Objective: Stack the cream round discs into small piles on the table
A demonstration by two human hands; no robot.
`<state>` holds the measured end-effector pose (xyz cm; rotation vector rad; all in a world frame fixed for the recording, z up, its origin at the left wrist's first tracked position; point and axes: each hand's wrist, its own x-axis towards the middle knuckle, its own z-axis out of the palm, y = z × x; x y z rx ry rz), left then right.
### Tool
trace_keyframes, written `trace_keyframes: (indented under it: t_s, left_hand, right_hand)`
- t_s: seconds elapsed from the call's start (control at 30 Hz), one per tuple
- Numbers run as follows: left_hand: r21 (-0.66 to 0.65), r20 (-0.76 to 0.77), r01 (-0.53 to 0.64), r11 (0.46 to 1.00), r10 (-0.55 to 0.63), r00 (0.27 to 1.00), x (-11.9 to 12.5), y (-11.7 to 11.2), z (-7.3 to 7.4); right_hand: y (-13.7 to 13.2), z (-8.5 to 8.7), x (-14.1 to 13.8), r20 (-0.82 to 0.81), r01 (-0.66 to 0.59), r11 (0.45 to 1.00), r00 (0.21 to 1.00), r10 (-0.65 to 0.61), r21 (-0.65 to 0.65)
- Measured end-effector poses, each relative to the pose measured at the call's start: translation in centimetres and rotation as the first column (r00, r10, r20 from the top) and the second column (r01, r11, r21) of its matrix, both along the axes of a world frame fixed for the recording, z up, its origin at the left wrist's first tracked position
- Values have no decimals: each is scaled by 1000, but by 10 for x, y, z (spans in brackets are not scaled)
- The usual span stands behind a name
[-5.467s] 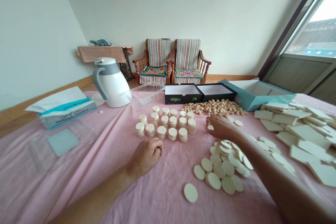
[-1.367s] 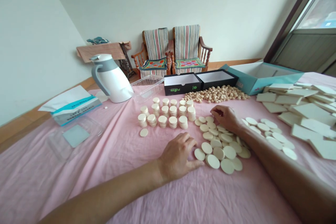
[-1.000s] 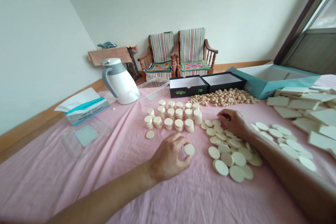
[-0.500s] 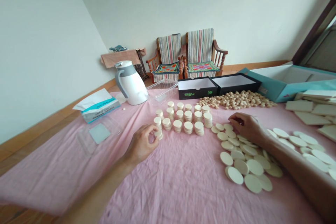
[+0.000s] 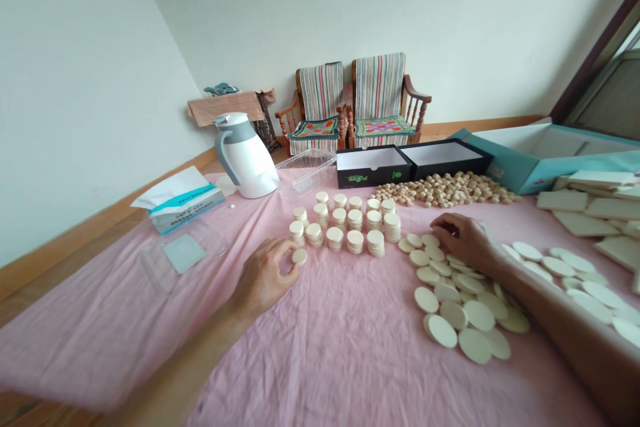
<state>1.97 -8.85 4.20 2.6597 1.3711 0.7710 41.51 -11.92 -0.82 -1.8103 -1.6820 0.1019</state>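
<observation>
Several short stacks of small pale wooden discs (image 5: 355, 241) stand in rows on the pink cloth. At the front left of these rows, my left hand (image 5: 265, 273) pinches a small round disc (image 5: 299, 257) between thumb and fingers; whether more discs are under it is hidden. On the other side, my right hand (image 5: 463, 238) hovers at the far edge of a loose heap of pale discs (image 5: 454, 315), larger ones near me and smaller ones farther off. Its fingers are curled together beside a small disc (image 5: 431, 240), and anything between them is hidden.
Small wooden beads (image 5: 450, 188) lie before two black boxes (image 5: 374, 175). A blue box (image 5: 545, 170) and rectangular pale boards (image 5: 590, 207) sit at right. At left are a white jug (image 5: 249, 163), a tissue pack (image 5: 187, 207) and clear plastic trays (image 5: 183, 255).
The view has shifted slightly. At the front left, the short stack by my left fingers now shows only as one disc in the pinch. My right hand has barely moved.
</observation>
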Motion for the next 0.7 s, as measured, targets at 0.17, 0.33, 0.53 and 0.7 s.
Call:
trace_keyframes:
  t_s: [0.17, 0.33, 0.53, 0.7]
  left_hand:
    - [-51, 37, 154, 987, -152, 988, 28, -19, 18]
    - [-243, 66, 436, 867, -434, 899, 83, -43, 20]
    - [-231, 105, 628, 743, -623, 776, 137, -54, 6]
    - [-212, 86, 626, 750, -624, 777, 152, -54, -3]
  right_hand:
    - [1, 0, 0, 23, -12, 1000, 1000, 12, 13]
    - [2, -1, 2, -11, -35, 999, 999, 35, 25]
    - [2, 0, 2, -17, -45, 998, 999, 46, 50]
    - [3, -1, 2, -28, -57, 997, 998, 59, 47]
